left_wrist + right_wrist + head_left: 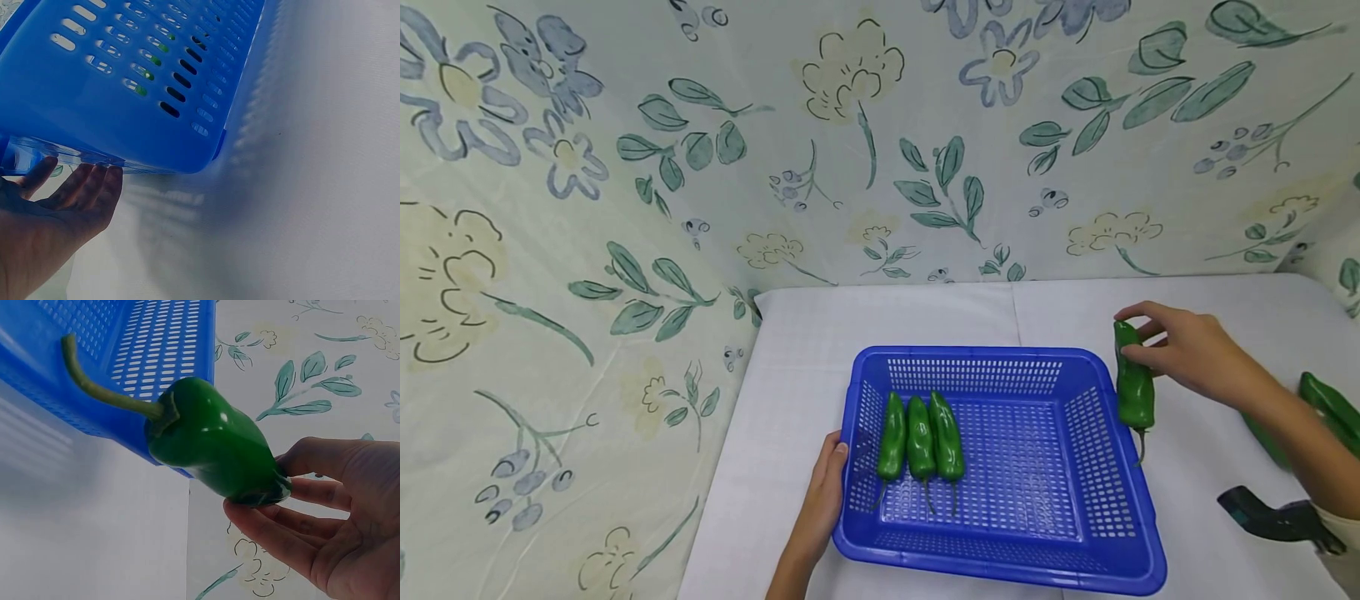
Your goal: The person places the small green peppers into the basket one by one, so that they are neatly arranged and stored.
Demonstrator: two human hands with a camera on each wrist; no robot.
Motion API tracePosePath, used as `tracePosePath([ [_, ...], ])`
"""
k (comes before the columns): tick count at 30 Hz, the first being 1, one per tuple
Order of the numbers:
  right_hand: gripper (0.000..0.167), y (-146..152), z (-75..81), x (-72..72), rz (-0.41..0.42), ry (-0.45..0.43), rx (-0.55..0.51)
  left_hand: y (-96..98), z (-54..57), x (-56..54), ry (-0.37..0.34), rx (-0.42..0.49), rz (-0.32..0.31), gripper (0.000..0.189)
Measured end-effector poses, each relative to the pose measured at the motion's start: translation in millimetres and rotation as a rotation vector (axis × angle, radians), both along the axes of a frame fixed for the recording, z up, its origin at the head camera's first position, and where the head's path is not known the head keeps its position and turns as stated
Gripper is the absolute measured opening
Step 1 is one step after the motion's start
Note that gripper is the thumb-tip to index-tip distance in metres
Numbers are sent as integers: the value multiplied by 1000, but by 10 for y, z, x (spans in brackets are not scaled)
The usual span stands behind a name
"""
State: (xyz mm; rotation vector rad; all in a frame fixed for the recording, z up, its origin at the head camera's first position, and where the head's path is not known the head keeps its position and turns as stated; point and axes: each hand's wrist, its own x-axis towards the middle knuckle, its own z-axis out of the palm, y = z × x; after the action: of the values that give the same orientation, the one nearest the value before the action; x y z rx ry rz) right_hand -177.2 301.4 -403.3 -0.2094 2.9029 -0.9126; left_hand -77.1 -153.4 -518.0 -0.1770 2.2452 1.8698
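A blue plastic basket [1000,565] with slotted walls stands on the white cloth. Inside it, on the left side, three green peppers [921,437] lie side by side, stems toward the front. At the right rim my right hand [1187,346] pinches another green pepper [1135,387] by its tip between thumb and fingers. Its stem [103,394] hangs down, overlapping the basket's edge in the right wrist view. My left hand [823,492] rests against the basket's left rim, and the left wrist view shows its fingertips [114,176] touching the outer edge.
More green peppers [1330,408] lie on the cloth at the far right, partly hidden behind the right forearm. A black strap piece [1262,515] juts from the right wrist. Floral curtains [865,167] hang behind and left of the white-covered table [925,312].
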Motion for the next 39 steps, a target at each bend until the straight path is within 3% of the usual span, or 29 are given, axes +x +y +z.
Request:
tracePosePath([
  [26,43,-682,-44,-43,110,7,-136,-9,0,4,4,4,-8,45],
  [39,42,-975,-199,-52,143,-42,-188,-8,-1,-6,4,8,-5,44],
])
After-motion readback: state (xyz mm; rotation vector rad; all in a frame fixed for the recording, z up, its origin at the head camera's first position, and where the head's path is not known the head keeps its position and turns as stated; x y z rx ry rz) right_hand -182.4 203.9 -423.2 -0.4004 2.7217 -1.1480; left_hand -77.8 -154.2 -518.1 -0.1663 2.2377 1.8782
